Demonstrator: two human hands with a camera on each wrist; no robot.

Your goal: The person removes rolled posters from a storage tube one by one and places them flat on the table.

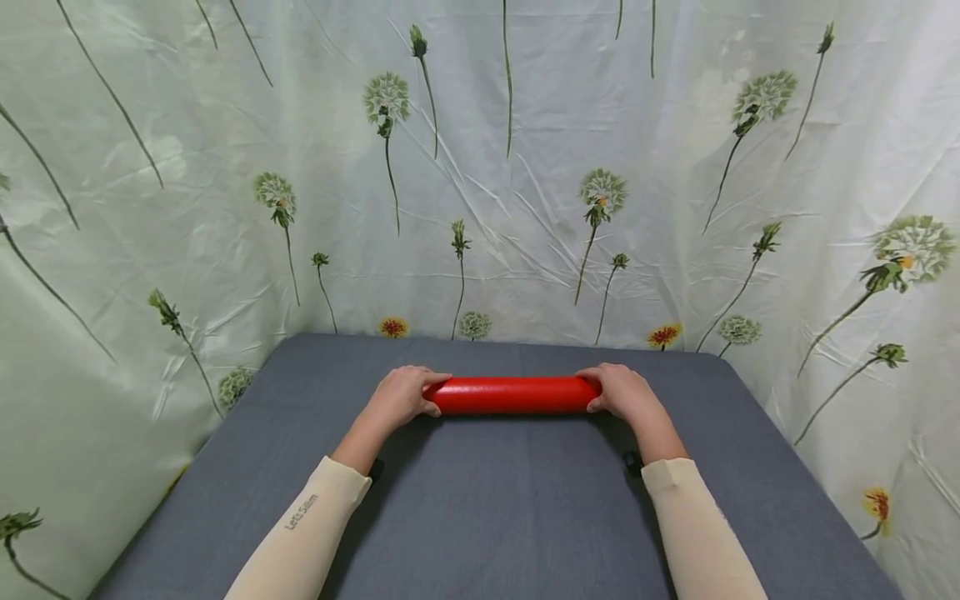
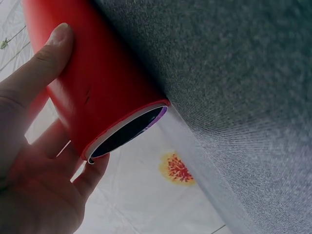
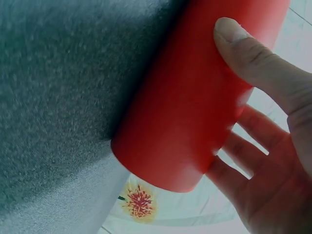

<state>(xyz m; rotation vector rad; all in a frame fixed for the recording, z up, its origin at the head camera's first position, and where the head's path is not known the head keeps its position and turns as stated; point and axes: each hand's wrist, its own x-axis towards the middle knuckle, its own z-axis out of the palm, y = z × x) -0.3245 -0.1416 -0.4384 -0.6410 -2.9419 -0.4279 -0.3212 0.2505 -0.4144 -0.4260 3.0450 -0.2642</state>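
A glossy red tube (image 1: 513, 395) lies crosswise toward the far part of the grey table. My left hand (image 1: 402, 395) grips its left end, thumb on the near side and fingers over the far side. At the other end my right hand (image 1: 618, 390) holds it the same way. In the left wrist view the end of the red tube (image 2: 105, 83) is open and dark inside, with a pale rim and a purple edge. The right wrist view shows the red tube (image 3: 190, 102) close against the grey cloth, its end face turned out of sight.
Grey cloth covers the table (image 1: 517, 508). A pale curtain (image 1: 517, 208) printed with dandelions and orange flowers hangs behind the table and along both sides. Dark wrist devices show under the left wrist (image 1: 377, 470) and the right wrist (image 1: 633, 462).
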